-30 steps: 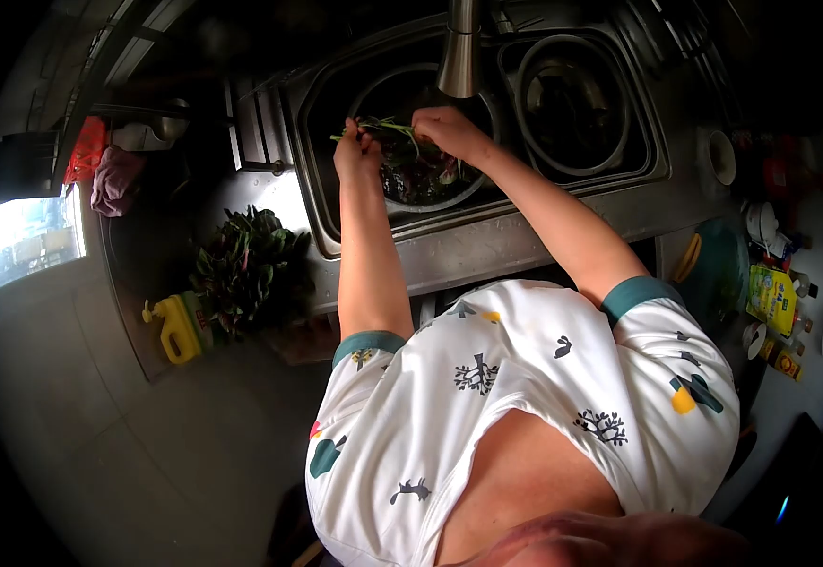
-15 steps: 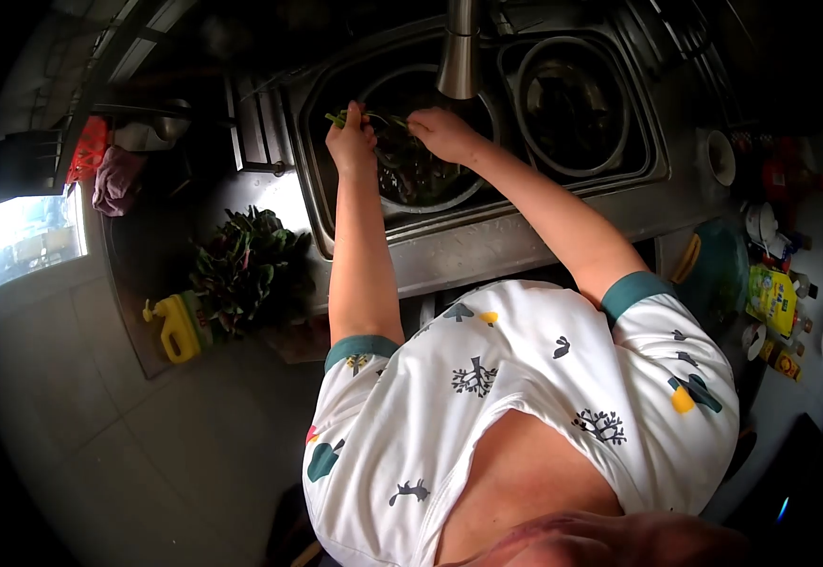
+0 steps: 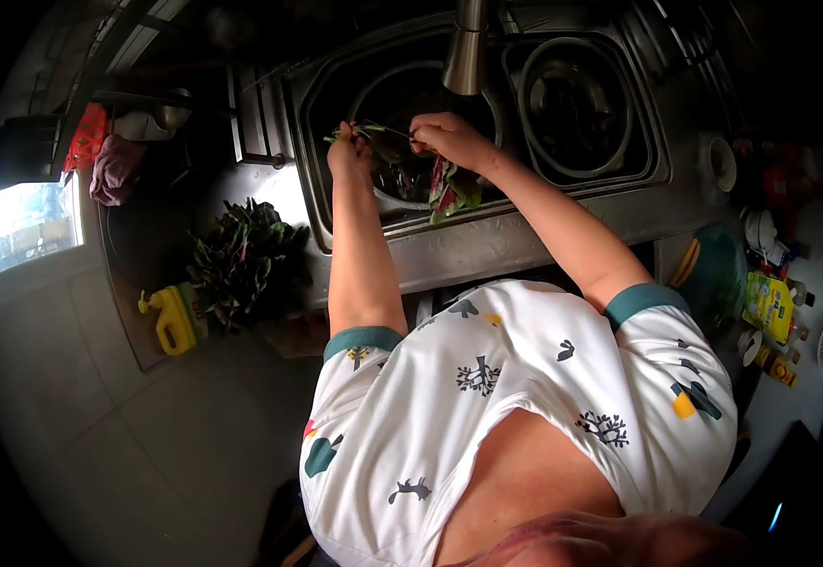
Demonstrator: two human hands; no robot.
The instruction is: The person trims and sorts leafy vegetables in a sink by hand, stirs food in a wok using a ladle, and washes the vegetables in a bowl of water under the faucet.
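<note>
Over the left sink basin (image 3: pixel 309 123), my left hand (image 3: pixel 348 154) is closed on thin green stems of a leafy vegetable at its fingertips. My right hand (image 3: pixel 449 139) pinches the same vegetable to the right, with a stem stretched between both hands. Red-and-green vegetable leaves (image 3: pixel 451 191) hang below my right hand, in front of the basin's near edge. A round metal-rimmed bowl (image 3: pixel 364 90) sits in this basin, holding dark, wet contents I cannot make out clearly. On the counter to the left lies a large bunch of dark leafy vegetables (image 3: pixel 249 260).
A metal faucet (image 3: pixel 466 61) hangs over the sink. The right basin holds another round bowl (image 3: pixel 577 173). A yellow bottle (image 3: pixel 175 323) stands at the counter's left edge, below a pink cloth (image 3: pixel 115 172). Packets and bottles, including a yellow packet (image 3: pixel 769 304), crowd the right side.
Red-and-green leaves now hang below my right hand, where none showed before. My left hand has shifted slightly down, and both hands still hold the stems.
</note>
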